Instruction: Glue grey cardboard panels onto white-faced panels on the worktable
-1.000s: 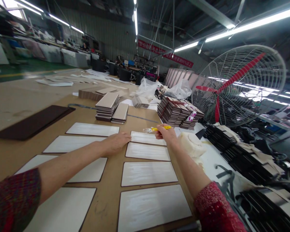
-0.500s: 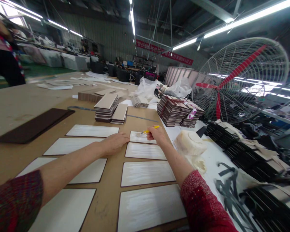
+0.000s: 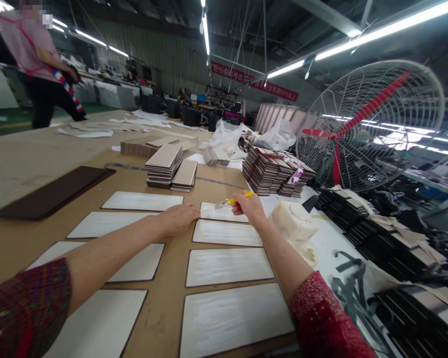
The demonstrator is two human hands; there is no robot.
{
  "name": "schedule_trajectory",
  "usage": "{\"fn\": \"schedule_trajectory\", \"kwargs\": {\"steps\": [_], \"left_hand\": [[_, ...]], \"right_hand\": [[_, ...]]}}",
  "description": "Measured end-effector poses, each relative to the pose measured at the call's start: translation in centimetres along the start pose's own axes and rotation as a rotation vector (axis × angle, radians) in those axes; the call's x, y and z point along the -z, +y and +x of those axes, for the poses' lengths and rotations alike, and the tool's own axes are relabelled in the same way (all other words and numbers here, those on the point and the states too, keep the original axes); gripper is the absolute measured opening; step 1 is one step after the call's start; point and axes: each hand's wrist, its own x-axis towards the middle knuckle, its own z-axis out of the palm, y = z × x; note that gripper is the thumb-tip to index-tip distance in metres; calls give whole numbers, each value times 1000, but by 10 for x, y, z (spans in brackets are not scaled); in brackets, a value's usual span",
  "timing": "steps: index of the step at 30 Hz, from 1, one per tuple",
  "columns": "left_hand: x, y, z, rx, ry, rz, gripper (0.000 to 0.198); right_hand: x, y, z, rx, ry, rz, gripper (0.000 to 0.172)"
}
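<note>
My right hand is closed around the yellow handle of a brush. Its bristles rest on the farthest white panel of the right-hand column. My left hand lies low with fingers stretched out, its fingertips at that panel's left edge; nothing shows in its grasp. Closer to me in the same column are several dark-edged white panels with streaky, shiny surfaces. A second column of white panels lies to the left, partly covered by my left forearm.
Stacked beige boards stand beyond the panels, near a tied bundle of boards. A dark brown sheet lies left. On the right are a whitish tub, black stacks and a large fan. A person walks at far left.
The brush in my right hand has shifted slightly to the right along the far panel. My left hand stays nearly in place. The person at far left has moved right, further into view.
</note>
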Motion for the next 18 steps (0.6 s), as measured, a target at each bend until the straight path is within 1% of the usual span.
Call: {"fn": "schedule_trajectory", "kwargs": {"steps": [3, 4, 6, 9, 13, 16, 18], "left_hand": [[3, 2, 1, -10, -24, 10, 49], [4, 3, 1, -9, -29, 13, 48], [6, 5, 2, -2, -37, 18, 47], [7, 7, 2, 9, -41, 20, 45], [7, 9, 2, 15, -35, 19, 43], [7, 10, 2, 17, -37, 22, 42], [7, 10, 2, 19, -38, 24, 42]], "right_hand": [[-23, -1, 1, -5, -69, -12, 15], [-26, 0, 1, -17, -86, -32, 17], [-25, 2, 1, -40, -105, -89, 23], [-6, 6, 0, -65, -87, -204, 27], [33, 11, -2, -77, -9, -380, 29], [58, 12, -5, -65, 53, -502, 32], [70, 11, -6, -45, 89, -561, 30]]}}
